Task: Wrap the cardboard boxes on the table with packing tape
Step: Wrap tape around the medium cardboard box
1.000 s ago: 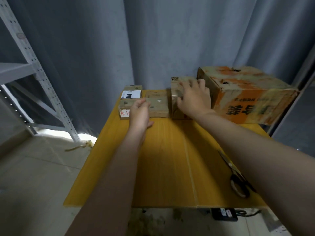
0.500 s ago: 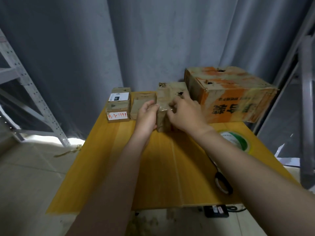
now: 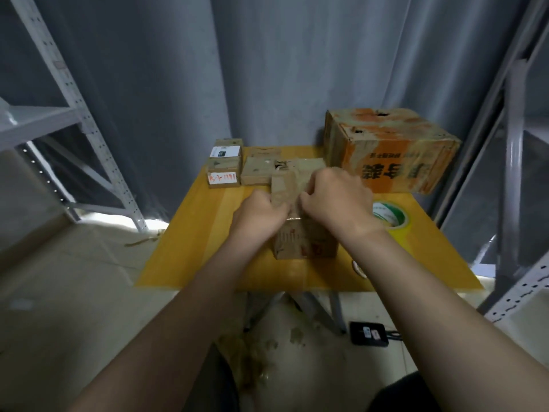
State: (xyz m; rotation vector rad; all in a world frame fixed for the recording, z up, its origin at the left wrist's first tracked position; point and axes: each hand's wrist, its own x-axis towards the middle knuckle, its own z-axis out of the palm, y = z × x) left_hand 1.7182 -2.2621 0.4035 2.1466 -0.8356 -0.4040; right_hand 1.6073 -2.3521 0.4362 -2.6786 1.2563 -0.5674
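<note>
Firstly, far left: grey metal rack point(image 3: 89, 144) beside yellow surface point(image 3: 190, 257). At surface's back left, small labelled boxes point(image 3: 224, 169) stacked, flat box point(image 3: 256, 173) just beside them. My left hand point(image 3: 260, 215) grips left side of cardboard box point(image 3: 303, 242) standing near surface's middle. My right hand point(image 3: 335, 200) curls over its top, so both hands clamped on same box, close together. Further right, tape roll point(image 3: 392, 217) lies flat, partly behind my wrist. Big orange box point(image 3: 392, 150) at back right.

The boxes point(image 3: 303, 245) are rough, worn brown cardboard. The surface point(image 3: 190, 251) is smooth yellow wood. The tape roll point(image 3: 395, 217) looks shiny.
</note>
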